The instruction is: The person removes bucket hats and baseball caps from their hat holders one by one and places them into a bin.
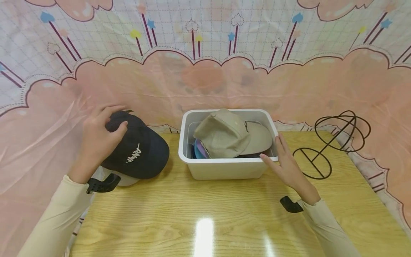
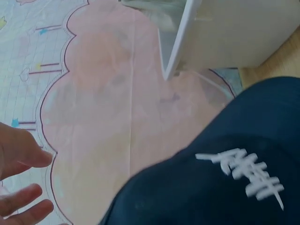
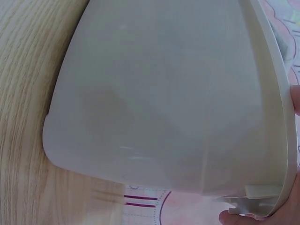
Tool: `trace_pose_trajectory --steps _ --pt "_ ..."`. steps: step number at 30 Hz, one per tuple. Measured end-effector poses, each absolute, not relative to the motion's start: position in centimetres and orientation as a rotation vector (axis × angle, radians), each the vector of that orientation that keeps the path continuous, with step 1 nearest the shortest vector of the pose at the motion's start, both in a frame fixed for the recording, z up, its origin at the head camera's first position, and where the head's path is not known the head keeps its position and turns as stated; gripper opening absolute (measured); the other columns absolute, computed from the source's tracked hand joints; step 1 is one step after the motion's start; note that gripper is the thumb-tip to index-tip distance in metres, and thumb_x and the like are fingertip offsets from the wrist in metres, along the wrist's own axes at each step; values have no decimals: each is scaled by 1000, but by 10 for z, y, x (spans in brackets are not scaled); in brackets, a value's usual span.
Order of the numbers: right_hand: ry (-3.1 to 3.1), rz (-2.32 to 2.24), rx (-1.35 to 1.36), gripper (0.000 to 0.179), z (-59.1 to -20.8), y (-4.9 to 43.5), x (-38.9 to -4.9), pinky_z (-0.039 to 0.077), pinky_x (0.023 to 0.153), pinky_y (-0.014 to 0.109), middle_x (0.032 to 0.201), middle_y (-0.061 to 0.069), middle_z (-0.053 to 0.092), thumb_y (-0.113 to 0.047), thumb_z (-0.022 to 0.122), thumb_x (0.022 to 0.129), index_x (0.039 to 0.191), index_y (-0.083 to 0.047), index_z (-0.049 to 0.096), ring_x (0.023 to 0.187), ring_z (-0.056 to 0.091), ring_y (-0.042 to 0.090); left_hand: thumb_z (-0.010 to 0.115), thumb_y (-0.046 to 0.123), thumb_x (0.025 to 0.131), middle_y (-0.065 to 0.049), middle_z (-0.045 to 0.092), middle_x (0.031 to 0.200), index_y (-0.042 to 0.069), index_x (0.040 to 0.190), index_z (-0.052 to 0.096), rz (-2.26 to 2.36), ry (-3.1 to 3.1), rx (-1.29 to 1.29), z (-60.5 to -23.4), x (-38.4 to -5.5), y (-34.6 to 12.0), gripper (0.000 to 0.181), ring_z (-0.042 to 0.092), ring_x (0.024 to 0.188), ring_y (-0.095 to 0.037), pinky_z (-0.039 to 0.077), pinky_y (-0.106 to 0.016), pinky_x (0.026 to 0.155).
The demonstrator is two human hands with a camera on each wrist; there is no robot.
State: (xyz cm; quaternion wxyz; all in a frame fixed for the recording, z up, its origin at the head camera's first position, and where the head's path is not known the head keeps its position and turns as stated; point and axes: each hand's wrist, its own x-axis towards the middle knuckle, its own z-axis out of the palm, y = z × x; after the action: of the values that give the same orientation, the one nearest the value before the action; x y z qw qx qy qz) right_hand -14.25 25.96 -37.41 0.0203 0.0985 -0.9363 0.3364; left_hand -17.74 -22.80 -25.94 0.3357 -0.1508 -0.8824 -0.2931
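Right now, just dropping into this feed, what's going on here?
A person has both hands at work over the table. The left hand, fingers spread, is by the dark cap, which sits over something white. The right hand rests at the near right corner of the white bin. In the bin, a beige cap lies above blue and purple items. A black wire stand is off to the right.

A wood-grained desk point(image 1: 167, 214), pale yellow with bright glare near its front, carries a white bin point(image 1: 226, 169) towards the back. To the right, a black wire stand point(image 1: 327, 145) rests on its round base. At the left sits something white point(image 1: 128, 180), mostly hidden under a dark cap point(image 1: 149, 146) with white lettering.
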Motion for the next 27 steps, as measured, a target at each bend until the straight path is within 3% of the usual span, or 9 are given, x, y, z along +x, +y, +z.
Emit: trace_pose_trajectory --steps 5,9,13,21,27 --pt "-2898 1044 307 88 -375 259 -142 19 98 70 157 8 -14 -45 51 95 151 -4 -2 139 6 44 69 -3 74 -16 62 113 1 111 68 -771 -2288 -359 -262 -170 -242 38 53 94 -33 29 -15 76" --pt "-2899 1048 307 88 -374 259 -141 18 98 71 156 8 -14 -44 51 95 151 -4 -2 139 5 44 69 1 76 -16 57 122 1 116 65 -803 -2373 -281 -262 -163 -251 40 49 113 -34 35 -28 93" --pt "-2899 1052 309 87 -373 258 -141 18 97 71 156 9 -14 -44 51 95 151 -3 -3 139 4 44 68 4 78 -20 52 128 0 119 62 -830 -2436 -225 -264 -158 -259 42 42 124 -40 28 -53 104" --pt "-2889 1057 313 87 -375 258 -141 18 99 70 157 8 -13 -44 52 95 151 -3 -1 140 4 42 64 5 81 -22 47 133 -1 123 58 -800 -2521 -96 -273 -150 -271 43 40 123 -44 29 -58 101" --pt "-2891 1070 313 87 -374 259 -141 18 98 71 157 8 -14 -44 51 95 151 -4 -3 140 4 44 58 1 77 -25 48 131 0 122 58 -759 -2563 -86 -282 -149 -276 45 42 120 -47 32 -59 97"
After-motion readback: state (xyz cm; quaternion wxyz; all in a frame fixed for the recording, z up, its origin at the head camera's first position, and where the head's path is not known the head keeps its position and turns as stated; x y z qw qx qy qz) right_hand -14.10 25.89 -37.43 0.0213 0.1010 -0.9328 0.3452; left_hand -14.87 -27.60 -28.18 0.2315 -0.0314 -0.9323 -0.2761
